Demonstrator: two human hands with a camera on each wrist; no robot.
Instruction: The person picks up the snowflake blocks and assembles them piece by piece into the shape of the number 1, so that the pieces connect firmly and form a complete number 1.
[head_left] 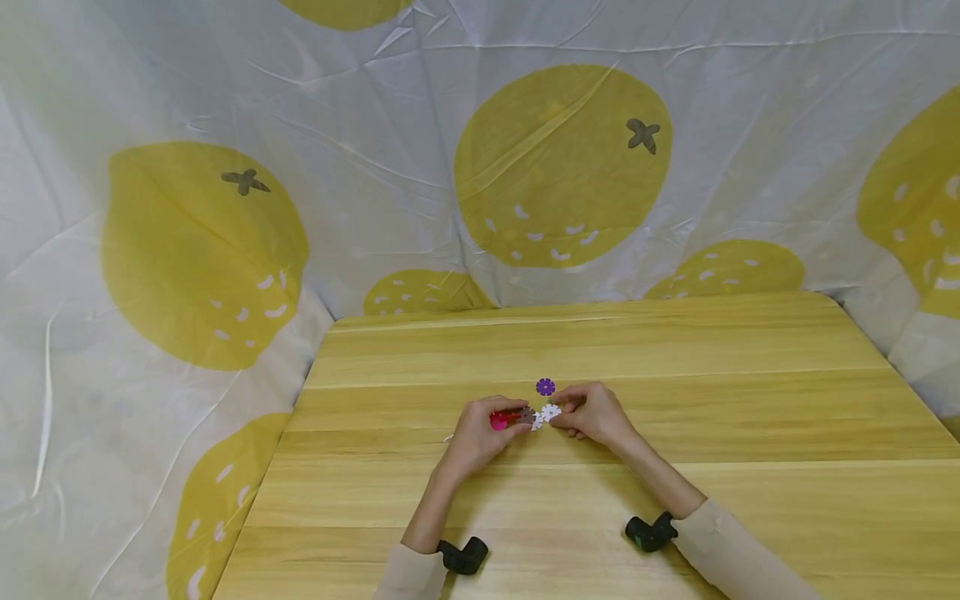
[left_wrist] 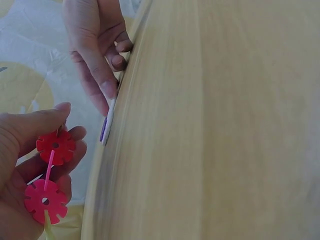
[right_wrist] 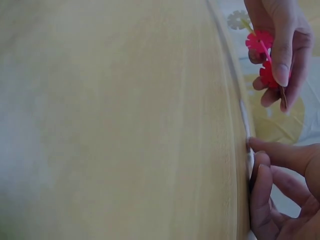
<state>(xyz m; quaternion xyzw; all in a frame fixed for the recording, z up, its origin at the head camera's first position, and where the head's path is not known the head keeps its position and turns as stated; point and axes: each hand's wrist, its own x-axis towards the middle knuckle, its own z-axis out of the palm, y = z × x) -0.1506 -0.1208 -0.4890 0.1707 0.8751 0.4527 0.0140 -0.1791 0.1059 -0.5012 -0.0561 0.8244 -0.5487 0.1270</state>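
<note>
My left hand (head_left: 477,432) pinches a chain of slotted plastic snowflake discs between thumb and fingers. In the left wrist view, the chain shows a red disc (left_wrist: 56,148), a pink disc (left_wrist: 45,201) and part of a yellowish one below; a brown disc (head_left: 527,416) sits at the fingertips in the head view. My right hand (head_left: 600,414) pinches a white disc (head_left: 551,412) by its edge, low over the table. Another white disc (head_left: 537,422) lies between the two hands, close to the brown one. How these white discs join is too small to tell.
A purple disc (head_left: 545,387) lies on the wooden table (head_left: 750,417) just beyond the right fingertips. Something small and white (head_left: 448,438) shows left of the left hand. A lemon-print cloth (head_left: 375,167) hangs behind the table.
</note>
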